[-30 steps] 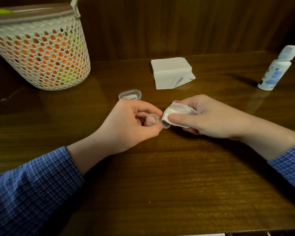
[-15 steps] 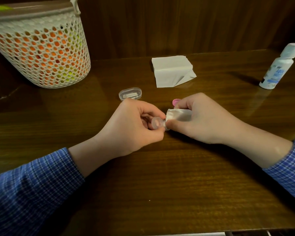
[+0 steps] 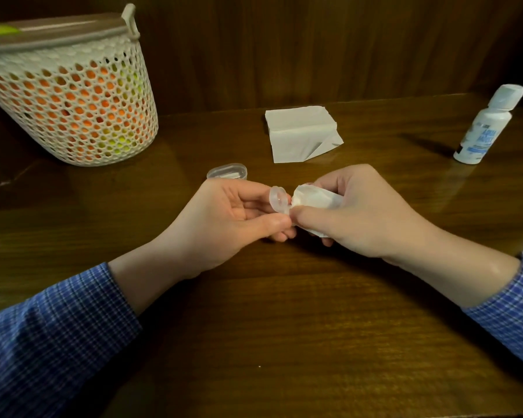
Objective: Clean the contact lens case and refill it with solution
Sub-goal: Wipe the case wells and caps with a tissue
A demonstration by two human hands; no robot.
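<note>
Two hands meet above the middle of the wooden table [image 3: 284, 327]. The left hand [image 3: 224, 221] pinches a clear contact lens case [image 3: 278, 200] between thumb and fingers; the right hand [image 3: 366, 212] is closed around a crumpled white tissue [image 3: 311, 199] pressed against the case. Behind lie a clear lid [image 3: 227, 171], a folded tissue [image 3: 301, 137], a solution bottle [image 3: 485, 125] far right, a mesh basket [image 3: 73, 95] far left.

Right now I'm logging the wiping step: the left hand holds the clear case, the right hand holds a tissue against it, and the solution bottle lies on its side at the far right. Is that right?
Not quite. The head view shows the bottle standing upright with its cap on, not lying down. The rest holds: the left hand holds the case, and the right hand holds the tissue against it.
</note>
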